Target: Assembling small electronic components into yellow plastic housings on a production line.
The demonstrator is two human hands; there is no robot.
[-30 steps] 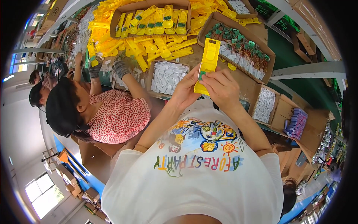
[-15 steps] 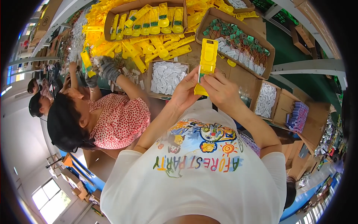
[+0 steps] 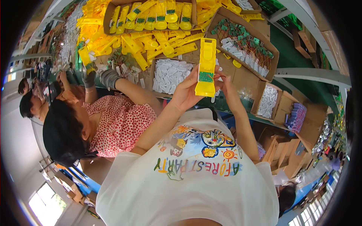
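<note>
In front of my chest my left hand (image 3: 187,90) is closed round the side of a long yellow plastic housing (image 3: 207,56). Its open inner side faces up toward me. A small green circuit board (image 3: 206,77) sits across the housing's lower part. Thin reddish wires (image 3: 218,76) run from the board to the right. My right hand (image 3: 224,84) is beside the housing with its fingers closed on these wires; part of the fingers is hidden behind the housing.
Ahead lies a cardboard tray (image 3: 151,31) of yellow housings with boards, amid loose yellow housings (image 3: 132,49). A box of white pieces (image 3: 171,75) stands left of my hands; a box of wired green boards (image 3: 241,35) is at the right. A co-worker (image 3: 109,124) works close on my left.
The yellow housing has turned, so its board and wires now face me. My right hand has let go of the housing's edge and moved to the wires.
</note>
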